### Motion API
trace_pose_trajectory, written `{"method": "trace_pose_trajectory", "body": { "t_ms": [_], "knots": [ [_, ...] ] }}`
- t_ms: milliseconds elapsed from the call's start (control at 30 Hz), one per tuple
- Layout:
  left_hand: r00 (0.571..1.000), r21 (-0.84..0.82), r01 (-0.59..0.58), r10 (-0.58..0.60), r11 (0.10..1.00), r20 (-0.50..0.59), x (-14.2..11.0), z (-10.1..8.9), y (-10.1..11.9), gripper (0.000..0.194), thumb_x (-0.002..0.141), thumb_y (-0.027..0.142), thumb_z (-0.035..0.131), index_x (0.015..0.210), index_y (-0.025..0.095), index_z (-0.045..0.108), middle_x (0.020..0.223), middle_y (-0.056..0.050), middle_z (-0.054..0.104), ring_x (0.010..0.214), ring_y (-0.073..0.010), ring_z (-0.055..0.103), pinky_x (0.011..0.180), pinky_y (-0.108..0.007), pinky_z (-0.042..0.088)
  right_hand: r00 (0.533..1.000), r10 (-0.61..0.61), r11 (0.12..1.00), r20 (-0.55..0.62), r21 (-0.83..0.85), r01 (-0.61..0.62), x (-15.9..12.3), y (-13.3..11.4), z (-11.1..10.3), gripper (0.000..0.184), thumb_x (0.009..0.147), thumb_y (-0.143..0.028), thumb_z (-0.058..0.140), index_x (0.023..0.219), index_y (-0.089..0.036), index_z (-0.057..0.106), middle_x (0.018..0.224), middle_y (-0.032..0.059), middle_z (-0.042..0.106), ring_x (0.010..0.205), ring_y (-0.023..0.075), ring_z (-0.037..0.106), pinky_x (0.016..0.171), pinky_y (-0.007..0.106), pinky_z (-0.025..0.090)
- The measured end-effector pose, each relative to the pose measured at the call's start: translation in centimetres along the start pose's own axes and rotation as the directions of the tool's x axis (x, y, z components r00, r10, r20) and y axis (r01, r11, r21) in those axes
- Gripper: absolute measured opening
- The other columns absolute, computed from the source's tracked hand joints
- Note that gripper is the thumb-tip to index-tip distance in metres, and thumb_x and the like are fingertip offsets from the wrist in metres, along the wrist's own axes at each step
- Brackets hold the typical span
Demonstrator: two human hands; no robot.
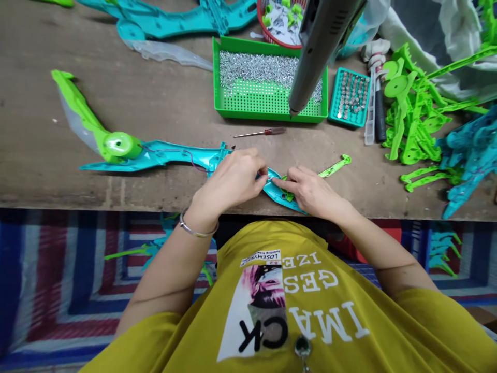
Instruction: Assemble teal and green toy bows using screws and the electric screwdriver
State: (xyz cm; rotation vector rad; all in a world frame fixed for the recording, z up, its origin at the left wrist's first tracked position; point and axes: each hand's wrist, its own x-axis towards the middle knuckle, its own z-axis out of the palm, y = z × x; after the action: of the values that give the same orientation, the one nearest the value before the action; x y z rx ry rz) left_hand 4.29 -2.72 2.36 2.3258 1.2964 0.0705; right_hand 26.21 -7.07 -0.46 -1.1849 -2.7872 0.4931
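Note:
A teal plastic toy shell with a green and grey blade end lies along the table's front edge. A thin dark wire runs along its inside. My left hand is over the shell's right part, thumb and forefinger pinched together; what they pinch is too small to make out. My right hand is closed at the shell's right end, its forefinger stretched toward the left fingertips. Beneath the right hand a small green part shows, and a green plastic arm sticks out beyond it.
A green basket of small screws stands behind, with a screwdriver before it. An electric screwdriver hangs overhead. Right are a teal tray of small metal pieces, a hammer, green parts and teal parts.

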Motion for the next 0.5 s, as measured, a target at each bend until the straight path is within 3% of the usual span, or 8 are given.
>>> {"method": "trace_pose_trajectory", "body": {
  "t_ms": [133,233,400,500],
  "knots": [
    [0.996,-0.014,0.084,-0.083,0.996,0.037,1.3,-0.1,0.0,0.018,0.082,0.021,0.058,0.083,0.018,0.075,0.082,-0.006,0.071,0.076,-0.0203,0.064,0.072,-0.032,0.046,0.999,0.019,1.000,0.042,-0.002,-0.019,0.2,-0.1,-0.3,0.045,0.102,-0.014,0.039,0.139,-0.017,0.063,0.094,0.0100,0.054,0.083,0.0226,0.042,0.074,0.035,0.037],
    [0.981,0.008,0.149,-0.149,0.989,0.123,2.7,-0.6,0.1,0.015,0.076,0.019,0.061,0.079,0.020,0.076,0.079,-0.006,0.074,0.075,-0.0215,0.066,0.069,-0.032,0.046,0.997,0.024,1.000,0.076,0.004,-0.025,0.4,-0.2,-0.6,0.045,0.101,-0.013,0.040,0.140,-0.016,0.063,0.094,0.0103,0.054,0.083,0.0224,0.042,0.075,0.035,0.036],
    [0.930,0.140,0.126,-0.166,0.982,0.329,5.2,-2.2,1.2,0.016,0.070,0.015,0.064,0.078,0.019,0.077,0.077,-0.010,0.075,0.079,-0.0276,0.069,0.070,-0.034,0.049,0.992,0.034,0.999,0.118,-0.017,-0.032,0.5,-0.4,-1.0,0.046,0.100,-0.011,0.040,0.140,-0.016,0.062,0.095,0.0106,0.055,0.083,0.0224,0.042,0.074,0.035,0.035],
    [0.898,0.233,0.120,-0.206,0.965,0.389,6.1,-2.9,2.3,0.018,0.070,0.014,0.066,0.083,0.016,0.079,0.081,-0.014,0.076,0.085,-0.0321,0.071,0.074,-0.037,0.051,0.991,0.040,0.999,0.125,-0.031,-0.037,0.6,-0.5,-1.1,0.046,0.099,-0.010,0.041,0.140,-0.016,0.062,0.096,0.0104,0.056,0.084,0.0222,0.043,0.074,0.035,0.034]
  ]
}}
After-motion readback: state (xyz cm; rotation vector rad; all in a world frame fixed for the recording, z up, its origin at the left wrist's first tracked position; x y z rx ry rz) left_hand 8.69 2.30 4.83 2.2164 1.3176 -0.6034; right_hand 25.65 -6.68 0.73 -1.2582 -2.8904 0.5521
